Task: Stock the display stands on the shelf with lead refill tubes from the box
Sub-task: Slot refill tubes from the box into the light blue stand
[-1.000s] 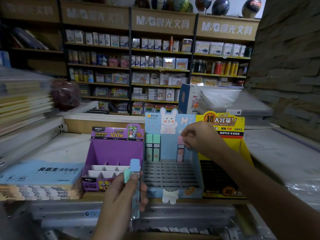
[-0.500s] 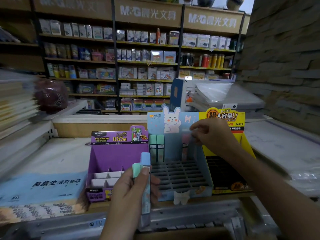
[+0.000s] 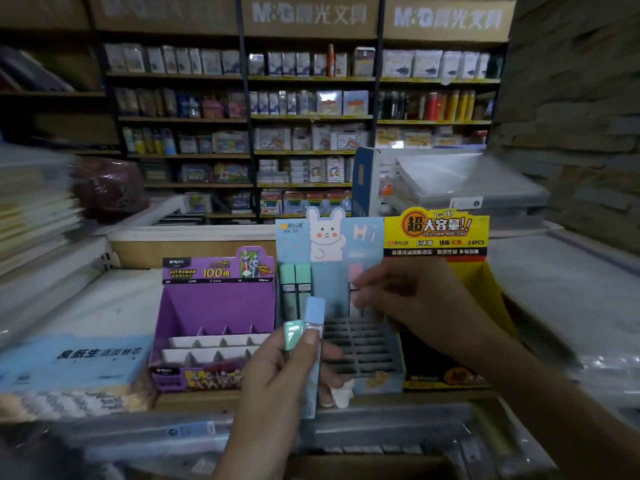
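Observation:
My left hand (image 3: 273,382) grips two lead refill tubes upright in front of the stands, one with a blue cap (image 3: 314,313) and one with a green cap (image 3: 292,336). The light-blue bunny display stand (image 3: 294,237) has a grid of slots. Two green tubes (image 3: 295,282) stand in its back row at the left. A pink tube (image 3: 355,271) stands further right in that row. My right hand (image 3: 415,306) has its fingertips pinched on the pink tube, though the view is blurred there.
A purple stand (image 3: 214,306) with white dividers sits to the left and a yellow-black stand (image 3: 443,233) to the right. Paper packs (image 3: 69,362) lie at the left. A cardboard box edge (image 3: 363,469) shows at the bottom. Stocked store shelves (image 3: 304,116) fill the background.
My right hand dropped from the top of the blue stand's back card to the pink tube's upper part. My left hand rose slightly with its two tubes.

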